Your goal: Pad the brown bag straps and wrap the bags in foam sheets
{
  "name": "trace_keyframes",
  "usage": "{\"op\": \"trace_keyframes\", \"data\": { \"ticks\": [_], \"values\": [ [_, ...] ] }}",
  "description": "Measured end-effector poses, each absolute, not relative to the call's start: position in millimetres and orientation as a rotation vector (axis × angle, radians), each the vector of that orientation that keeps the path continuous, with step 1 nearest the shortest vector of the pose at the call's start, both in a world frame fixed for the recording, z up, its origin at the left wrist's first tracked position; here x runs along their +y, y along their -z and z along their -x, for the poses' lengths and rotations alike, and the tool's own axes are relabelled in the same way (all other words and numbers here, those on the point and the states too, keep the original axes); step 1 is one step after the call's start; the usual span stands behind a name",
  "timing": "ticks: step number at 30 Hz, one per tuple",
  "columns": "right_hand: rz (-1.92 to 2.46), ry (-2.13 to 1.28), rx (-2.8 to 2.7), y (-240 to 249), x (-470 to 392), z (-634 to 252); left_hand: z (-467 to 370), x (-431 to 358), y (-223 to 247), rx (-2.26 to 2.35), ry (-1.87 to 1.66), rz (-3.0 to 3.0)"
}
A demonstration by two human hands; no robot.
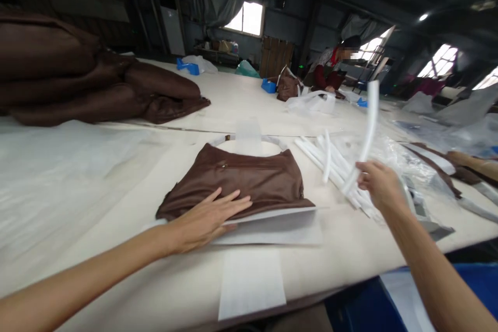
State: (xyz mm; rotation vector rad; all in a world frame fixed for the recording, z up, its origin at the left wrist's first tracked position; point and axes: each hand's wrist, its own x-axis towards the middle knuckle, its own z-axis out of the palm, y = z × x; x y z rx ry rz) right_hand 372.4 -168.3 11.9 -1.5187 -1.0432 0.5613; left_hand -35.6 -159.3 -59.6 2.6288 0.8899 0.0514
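A brown handbag (257, 176) with a zip lies flat on the pale table in front of me. My left hand (210, 218) rests on its lower edge, fingers spread. White sheet material (280, 228) sticks out from under the bag, and a white strip (252, 285) runs beneath it over the table's front edge. My right hand (379, 181) pinches a white foam-like strip (371, 119), which stands upright and is slightly blurred. Just left of that hand lies a pile of similar white strips (338, 166).
A heap of brown leather-like goods (97, 83) lies at the far left, beside clear plastic sheeting (70, 166). Plastic bags (420, 166) and brown straps (439, 166) cover the right side. Across the table a person (330, 67) works near another brown bag (288, 85) and blue tape dispensers (268, 85).
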Motion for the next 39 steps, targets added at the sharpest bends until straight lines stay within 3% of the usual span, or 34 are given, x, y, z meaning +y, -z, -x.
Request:
{"op": "trace_keyframes", "data": {
  "ticks": [3, 7, 13, 21, 28, 31, 33, 36, 39],
  "values": [
    [1.289, -0.823, -0.688, -11.9, -226.6, -372.2, 31.8, -157.1, 44.5, 0.872, 0.02, -2.51],
    [1.364, -1.229, -0.483, 16.0, -299.3, -312.5, 29.7, -154.1, 30.9, 0.825, 0.096, -2.428],
    [1.068, -1.787, -0.413, 63.3, -290.8, -157.2, 28.0, -148.3, 16.4, 0.822, 0.212, -2.35],
    [0.888, -1.855, -0.287, 69.0, -225.0, -56.8, 27.8, -137.9, 17.3, 0.836, 0.244, -2.386],
    [1.061, -1.851, -0.469, 77.9, -214.0, -62.3, 27.1, -144.1, 38.5, 0.892, 0.22, -2.555],
    [1.163, -2.023, -0.849, 74.0, -230.2, -84.6, 29.7, -152.5, 52.3, 0.941, 0.185, -2.647],
    [1.294, -1.907, -1.403, 55.5, -242.0, -110.5, 30.3, -158.4, 62.1, 0.97, 0.139, -2.696],
    [1.147, -0.803, -2.094, 13.9, -238.5, -159.7, 29.5, -166.1, 76.4, 0.984, 0.077, -2.792],
    [1.037, -0.091, -2.361, -0.3, -209.4, -200.1, 29.5, -171.8, 86.7, 0.987, -0.004, -2.856]
  ]
}}
